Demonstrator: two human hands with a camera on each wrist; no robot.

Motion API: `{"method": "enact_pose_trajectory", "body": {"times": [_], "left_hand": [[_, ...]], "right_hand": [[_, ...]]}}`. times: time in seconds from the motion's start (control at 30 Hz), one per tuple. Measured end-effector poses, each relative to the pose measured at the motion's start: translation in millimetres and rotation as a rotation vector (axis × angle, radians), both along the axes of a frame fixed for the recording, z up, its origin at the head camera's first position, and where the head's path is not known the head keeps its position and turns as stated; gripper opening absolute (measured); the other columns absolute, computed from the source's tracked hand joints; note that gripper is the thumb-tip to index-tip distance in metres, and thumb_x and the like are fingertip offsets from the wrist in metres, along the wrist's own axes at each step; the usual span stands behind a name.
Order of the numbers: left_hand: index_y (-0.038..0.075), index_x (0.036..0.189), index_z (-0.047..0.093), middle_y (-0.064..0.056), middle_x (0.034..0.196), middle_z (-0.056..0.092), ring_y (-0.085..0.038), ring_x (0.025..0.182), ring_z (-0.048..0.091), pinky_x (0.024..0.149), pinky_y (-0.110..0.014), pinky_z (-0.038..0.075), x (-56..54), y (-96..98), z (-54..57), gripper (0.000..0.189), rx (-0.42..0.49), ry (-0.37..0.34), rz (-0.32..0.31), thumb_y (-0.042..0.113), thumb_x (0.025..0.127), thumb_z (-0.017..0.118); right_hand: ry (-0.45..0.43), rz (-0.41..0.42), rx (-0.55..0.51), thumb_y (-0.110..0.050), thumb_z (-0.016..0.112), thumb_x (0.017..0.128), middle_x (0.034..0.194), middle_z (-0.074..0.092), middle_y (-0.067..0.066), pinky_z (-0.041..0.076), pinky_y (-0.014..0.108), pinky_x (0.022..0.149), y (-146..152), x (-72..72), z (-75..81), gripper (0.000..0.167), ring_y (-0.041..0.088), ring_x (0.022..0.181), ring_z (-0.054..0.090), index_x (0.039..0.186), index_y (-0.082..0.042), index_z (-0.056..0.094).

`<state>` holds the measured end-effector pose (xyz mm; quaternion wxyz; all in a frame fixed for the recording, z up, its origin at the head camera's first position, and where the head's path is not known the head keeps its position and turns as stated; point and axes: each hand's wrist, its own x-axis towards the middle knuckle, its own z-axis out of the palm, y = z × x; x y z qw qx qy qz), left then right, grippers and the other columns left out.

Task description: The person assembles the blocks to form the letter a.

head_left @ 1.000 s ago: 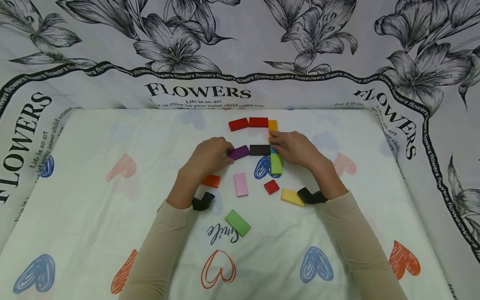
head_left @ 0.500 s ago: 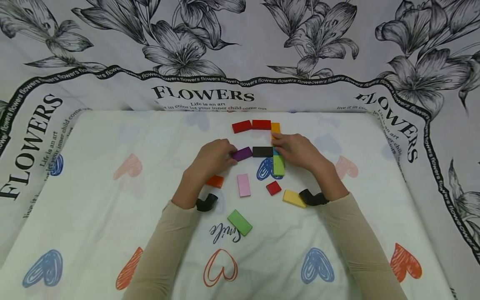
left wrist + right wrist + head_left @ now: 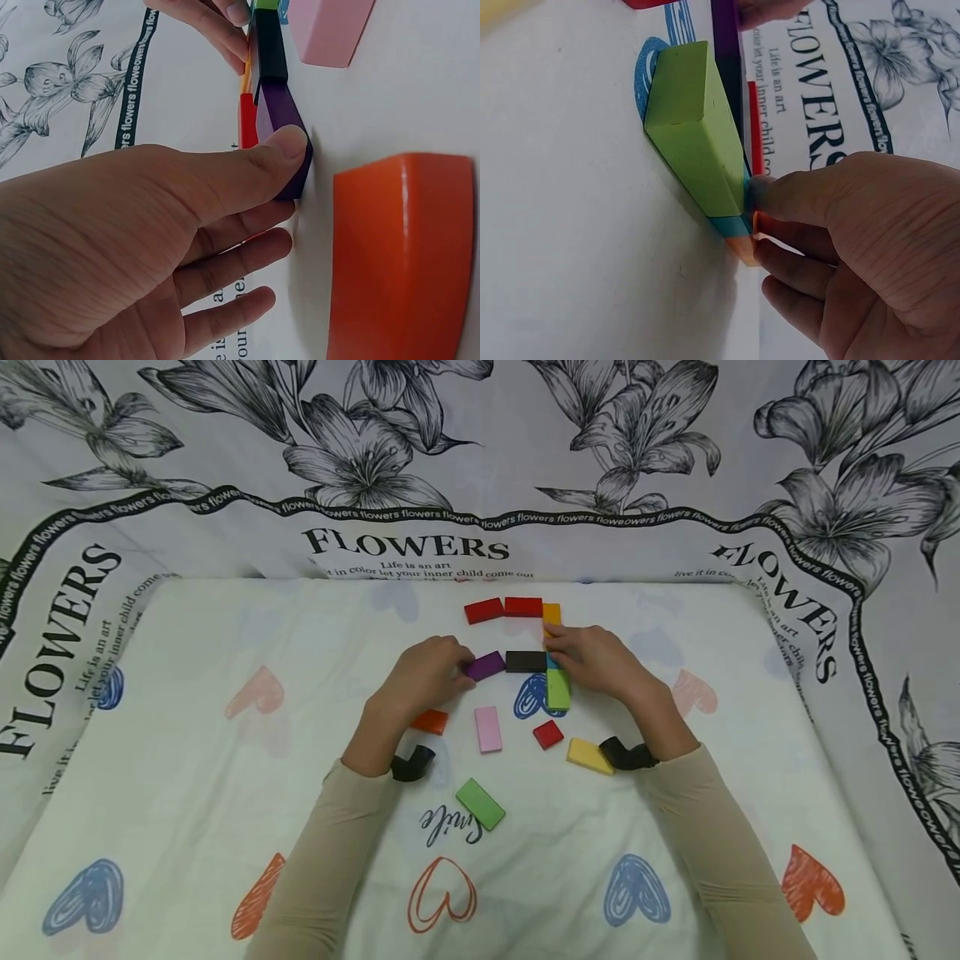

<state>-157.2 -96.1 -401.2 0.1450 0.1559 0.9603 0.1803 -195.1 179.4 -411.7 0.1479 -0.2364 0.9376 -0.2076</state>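
My left hand [image 3: 427, 670] pinches the outer end of a purple block [image 3: 485, 666], the thumb [image 3: 287, 141] laid on it in the left wrist view. That block meets a black block [image 3: 527, 662] end to end. At the black block's right end, my right hand [image 3: 596, 658] has its thumb on a partly covered blue block [image 3: 730, 226] and its fingers against an orange-yellow block [image 3: 552, 612]. A lime green block [image 3: 558, 690] adjoins the blue one on the near side. Two red blocks [image 3: 523, 607] run leftward from the far end of the orange-yellow block.
Loose blocks lie nearer the person: an orange-red one [image 3: 431, 722] under the left wrist, a pink one [image 3: 488, 729], a small red one [image 3: 548, 735], a yellow one [image 3: 589, 755] by the right wrist strap, and a green one [image 3: 480, 804]. A heart-printed cloth [image 3: 180, 760] covers the table.
The head view has shifted slightly. Both hands and all the blocks keep the same places relative to one another.
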Motion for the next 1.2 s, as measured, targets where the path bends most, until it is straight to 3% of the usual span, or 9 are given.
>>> {"method": "enact_pose_trajectory", "body": {"times": [0.73,0.97,1.2], "left_hand": [[0.008,0.134,0.073,-0.011,0.12,0.074,-0.027,0.108,0.066,0.102,-0.042,0.057,2.2,0.7,9.8,0.041,-0.018,-0.011,0.012,0.024,0.097,0.078],[0.008,0.146,0.064,-0.014,0.14,0.068,-0.031,0.13,0.064,0.113,-0.046,0.054,18.4,3.6,13.1,0.05,-0.044,0.054,0.002,0.025,0.1,0.074],[0.012,0.141,0.069,-0.011,0.135,0.069,-0.03,0.126,0.066,0.111,-0.047,0.055,38.9,0.8,15.0,0.042,0.015,0.069,-0.026,0.019,0.1,0.074]], "right_hand": [[0.006,-0.006,0.015,-0.02,0.064,0.106,0.162,0.053,0.005,0.044,0.053,0.122,-1.7,-1.7,3.8,0.041,0.037,0.15,0.051,0.146,-0.011,0.061],[0.009,-0.003,0.023,-0.018,0.064,0.106,0.161,0.053,0.006,0.045,0.053,0.121,1.9,-1.5,2.7,0.041,0.037,0.15,0.051,0.146,-0.01,0.062],[0.003,-0.004,-0.003,-0.019,0.066,0.105,0.161,0.054,0.005,0.045,0.052,0.122,-1.5,-1.3,0.2,0.041,0.036,0.15,0.052,0.145,-0.011,0.063]]}}
